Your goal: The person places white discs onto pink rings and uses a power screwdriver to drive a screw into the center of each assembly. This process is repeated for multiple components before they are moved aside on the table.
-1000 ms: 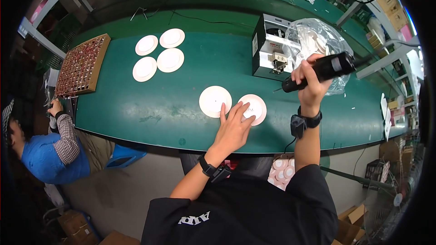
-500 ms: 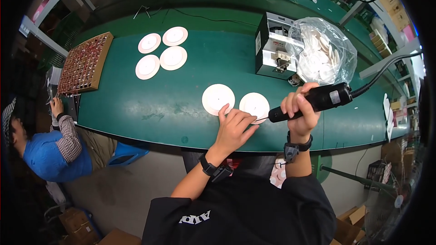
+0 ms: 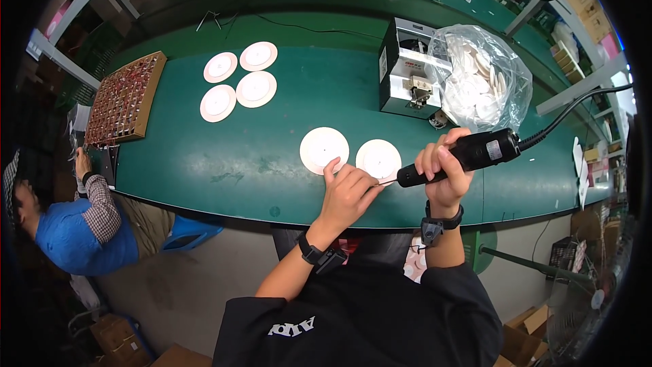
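Observation:
My right hand (image 3: 445,170) is wrapped round a black corded electric screwdriver (image 3: 485,151), held nearly level with its thin bit pointing left. The bit's tip meets the thumb and forefinger of my left hand (image 3: 348,194), which are pinched together; whatever is between them is too small to make out. Another finger of that hand rests on the lower edge of a round white disc (image 3: 324,148) with a pale pink rim. A similar disc (image 3: 377,158) lies to the right, just beyond the bit and partly covered by it.
Several more discs (image 3: 257,88) lie farther left. A divided cardboard box (image 3: 125,98) of small reddish parts stands at the left. A grey-and-black machine (image 3: 407,71) and a clear plastic bag (image 3: 519,85) of white discs sit at the back right. A person in blue (image 3: 88,234) works at far left.
The screwdriver has shifted slightly left and down, bringing its bit to my left fingertips. My left thumb and forefinger have drawn closer together. The discs stay on the table.

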The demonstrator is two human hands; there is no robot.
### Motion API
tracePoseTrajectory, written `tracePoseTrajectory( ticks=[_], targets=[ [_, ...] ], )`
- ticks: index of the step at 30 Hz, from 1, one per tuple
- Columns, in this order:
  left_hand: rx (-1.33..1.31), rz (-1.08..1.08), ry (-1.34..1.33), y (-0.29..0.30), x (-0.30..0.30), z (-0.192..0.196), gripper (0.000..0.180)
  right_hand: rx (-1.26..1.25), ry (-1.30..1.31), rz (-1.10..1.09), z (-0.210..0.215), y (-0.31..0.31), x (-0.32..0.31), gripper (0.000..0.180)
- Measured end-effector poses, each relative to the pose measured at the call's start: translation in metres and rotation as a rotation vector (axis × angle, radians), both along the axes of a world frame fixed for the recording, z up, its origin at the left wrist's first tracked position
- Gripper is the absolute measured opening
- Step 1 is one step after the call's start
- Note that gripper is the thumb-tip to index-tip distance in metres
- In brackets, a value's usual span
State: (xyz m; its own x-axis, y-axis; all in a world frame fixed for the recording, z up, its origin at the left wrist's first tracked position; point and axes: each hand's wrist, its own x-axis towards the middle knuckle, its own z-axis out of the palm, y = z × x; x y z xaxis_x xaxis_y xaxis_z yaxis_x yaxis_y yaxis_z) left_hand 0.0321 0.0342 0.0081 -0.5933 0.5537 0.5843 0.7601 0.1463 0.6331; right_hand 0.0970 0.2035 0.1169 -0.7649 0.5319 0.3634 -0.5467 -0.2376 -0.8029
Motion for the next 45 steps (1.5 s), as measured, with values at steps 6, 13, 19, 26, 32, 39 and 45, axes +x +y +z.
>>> tracePoseTrajectory(
  ticks=[6,13,19,26,32,39,45],
  targets=[
    [0.044,-0.006,-0.022,-0.002,-0.002,0.000,0.015,-0.051,0.015,-0.051,0.001,-0.003,0.000,0.019],
    [0.069,-0.013,-0.061,-0.004,-0.003,-0.001,0.014,-0.046,0.040,-0.043,0.004,-0.005,0.001,0.019],
    [0.071,-0.012,-0.065,-0.004,-0.002,0.000,0.015,-0.038,0.041,-0.043,0.004,-0.008,0.001,0.019],
    [0.067,-0.016,-0.052,-0.003,-0.003,-0.002,0.016,-0.016,0.027,-0.042,0.004,-0.011,0.001,0.019],
    [-0.056,-0.022,-0.062,-0.002,0.000,-0.001,0.028,0.081,0.011,-0.088,-0.004,-0.008,-0.003,0.021],
    [-0.334,-0.028,0.029,0.002,0.006,0.001,0.044,0.310,-0.078,-0.212,-0.021,0.006,-0.020,0.024],
    [-0.372,-0.034,0.026,0.002,0.006,0.000,0.040,0.303,-0.100,-0.213,-0.024,0.008,-0.023,0.023]
  ],
)
